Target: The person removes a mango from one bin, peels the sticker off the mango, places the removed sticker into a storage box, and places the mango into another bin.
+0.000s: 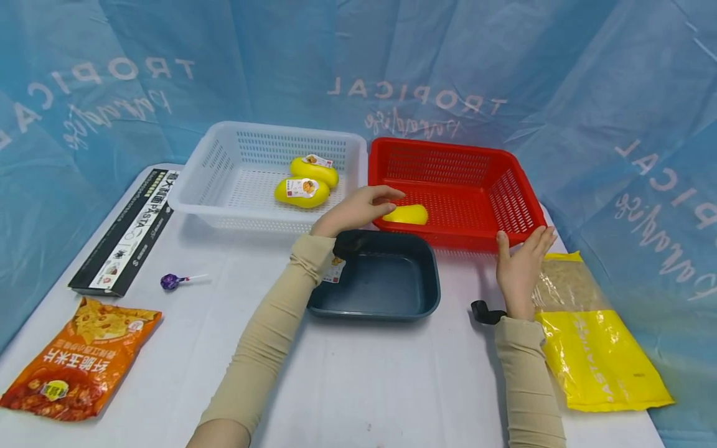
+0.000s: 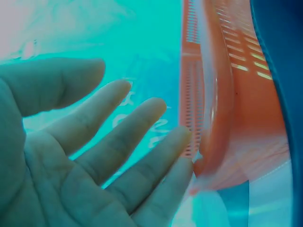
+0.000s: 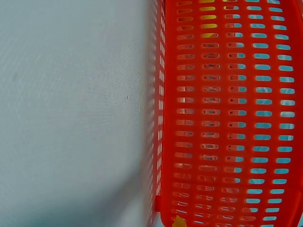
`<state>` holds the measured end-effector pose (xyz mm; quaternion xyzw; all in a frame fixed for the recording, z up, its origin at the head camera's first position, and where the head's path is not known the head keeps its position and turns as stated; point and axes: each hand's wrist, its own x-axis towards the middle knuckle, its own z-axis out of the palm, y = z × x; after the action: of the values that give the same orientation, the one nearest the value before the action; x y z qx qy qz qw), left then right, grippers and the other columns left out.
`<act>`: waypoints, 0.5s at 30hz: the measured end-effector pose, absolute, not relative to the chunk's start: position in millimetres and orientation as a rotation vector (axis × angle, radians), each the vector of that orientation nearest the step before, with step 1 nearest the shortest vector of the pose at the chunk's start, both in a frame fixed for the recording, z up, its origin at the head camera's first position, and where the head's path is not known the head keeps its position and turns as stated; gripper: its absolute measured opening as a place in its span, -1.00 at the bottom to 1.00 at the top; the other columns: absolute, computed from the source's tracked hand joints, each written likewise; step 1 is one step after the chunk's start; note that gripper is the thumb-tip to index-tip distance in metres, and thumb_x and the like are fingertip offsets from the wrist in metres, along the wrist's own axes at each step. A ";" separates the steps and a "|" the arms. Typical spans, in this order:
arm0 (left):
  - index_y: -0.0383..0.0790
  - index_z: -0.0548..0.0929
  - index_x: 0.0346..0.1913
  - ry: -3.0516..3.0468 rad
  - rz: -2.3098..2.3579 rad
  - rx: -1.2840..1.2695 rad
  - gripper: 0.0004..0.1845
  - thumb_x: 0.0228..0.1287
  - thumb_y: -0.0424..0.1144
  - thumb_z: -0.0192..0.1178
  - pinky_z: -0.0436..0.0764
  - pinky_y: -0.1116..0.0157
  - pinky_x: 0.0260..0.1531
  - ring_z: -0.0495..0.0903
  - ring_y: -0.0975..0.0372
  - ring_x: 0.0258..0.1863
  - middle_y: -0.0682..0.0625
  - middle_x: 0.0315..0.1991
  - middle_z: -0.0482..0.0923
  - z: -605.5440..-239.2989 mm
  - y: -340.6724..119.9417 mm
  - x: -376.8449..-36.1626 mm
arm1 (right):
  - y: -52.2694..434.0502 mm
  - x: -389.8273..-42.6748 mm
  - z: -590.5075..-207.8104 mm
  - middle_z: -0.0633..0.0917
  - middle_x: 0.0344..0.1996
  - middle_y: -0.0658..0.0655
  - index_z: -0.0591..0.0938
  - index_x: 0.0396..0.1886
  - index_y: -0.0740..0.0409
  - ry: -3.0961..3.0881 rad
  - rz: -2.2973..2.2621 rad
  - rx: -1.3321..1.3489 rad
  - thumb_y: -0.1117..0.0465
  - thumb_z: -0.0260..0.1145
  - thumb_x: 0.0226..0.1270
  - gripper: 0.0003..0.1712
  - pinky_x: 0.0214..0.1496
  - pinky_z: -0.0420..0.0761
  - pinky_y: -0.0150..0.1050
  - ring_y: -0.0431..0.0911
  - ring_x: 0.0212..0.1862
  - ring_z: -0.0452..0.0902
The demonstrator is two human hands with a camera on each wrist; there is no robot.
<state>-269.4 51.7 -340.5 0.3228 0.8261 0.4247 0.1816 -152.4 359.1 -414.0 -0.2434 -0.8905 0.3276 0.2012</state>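
Note:
My left hand [image 1: 361,208] hovers over the left front corner of the red basket [image 1: 448,242], holding nothing. In the left wrist view its fingers [image 2: 128,137] are spread and nearly straight. Just below that hand, a yellow mango-shaped fruit [image 1: 411,214] lies inside the red basket, partly covered by the hand. My right hand [image 1: 521,267] rests at the basket's right front corner, thumb and fingers straight against the rim. The right wrist view has the slotted basket wall [image 3: 227,118] but no hand. Two more labelled mango-shaped fruits [image 1: 316,171] lie in the white basket [image 1: 269,214].
A dark blue bin [image 1: 375,311] stands before the baskets, under my left wrist. To the left are a black pasta box [image 1: 126,239], a purple lollipop [image 1: 170,282] and an orange snack bag [image 1: 84,361]. A yellow pasta bag [image 1: 599,354] lies right of my right forearm.

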 end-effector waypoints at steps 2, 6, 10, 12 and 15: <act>-0.15 0.42 0.35 2.327 1.256 0.903 -0.54 0.43 -0.18 0.07 0.53 0.20 0.22 0.45 0.11 0.24 -0.08 0.34 0.42 -342.9 40.6 -263.0 | 358.1 -152.6 -413.8 -0.39 0.56 0.19 -0.33 0.53 0.23 -2.490 0.913 -0.678 -0.35 -0.06 0.38 0.11 0.55 -0.15 0.17 0.07 0.57 -0.58; -0.15 0.45 0.32 2.375 1.308 0.884 -0.57 0.44 -0.22 0.06 0.50 0.16 0.26 0.44 0.10 0.27 -0.06 0.32 0.44 -346.8 21.3 -248.5 | 357.7 -153.6 -413.7 -0.39 0.56 0.18 -0.33 0.53 0.23 -2.487 0.905 -0.682 -0.33 -0.06 0.39 0.09 0.56 -0.14 0.13 0.07 0.57 -0.58; -0.10 0.49 0.30 2.455 1.386 0.821 -0.59 0.43 -0.20 0.07 0.43 0.11 0.32 0.43 0.09 0.28 -0.04 0.32 0.44 -345.7 0.3 -231.4 | 358.7 -153.7 -413.4 -0.38 0.56 0.18 -0.33 0.53 0.23 -2.492 0.894 -0.691 -0.28 -0.05 0.42 0.06 0.56 -0.12 0.12 0.07 0.57 -0.58; -0.10 0.50 0.28 2.487 1.477 0.770 -0.60 0.43 -0.20 0.08 0.43 0.09 0.31 0.45 0.09 0.27 -0.05 0.31 0.47 -345.6 -11.8 -224.0 | 359.4 -152.9 -412.1 -0.39 0.56 0.17 -0.33 0.54 0.21 -2.499 0.919 -0.698 -0.27 -0.05 0.42 0.05 0.56 -0.12 0.12 0.06 0.57 -0.59; -0.15 0.53 0.25 2.538 1.647 0.709 -0.63 0.43 -0.24 0.09 0.46 0.09 0.27 0.48 0.08 0.24 -0.08 0.26 0.52 -346.1 -28.6 -216.5 | 361.2 -149.6 -408.4 -0.40 0.56 0.14 -0.34 0.54 0.16 -2.513 0.967 -0.721 -0.27 -0.06 0.43 0.03 0.56 -0.18 0.13 0.05 0.56 -0.61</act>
<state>-216.5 -28.6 -346.1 0.2281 0.8165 0.5300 0.0170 -149.6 361.2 -408.4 -0.2547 -0.8874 0.3415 0.1760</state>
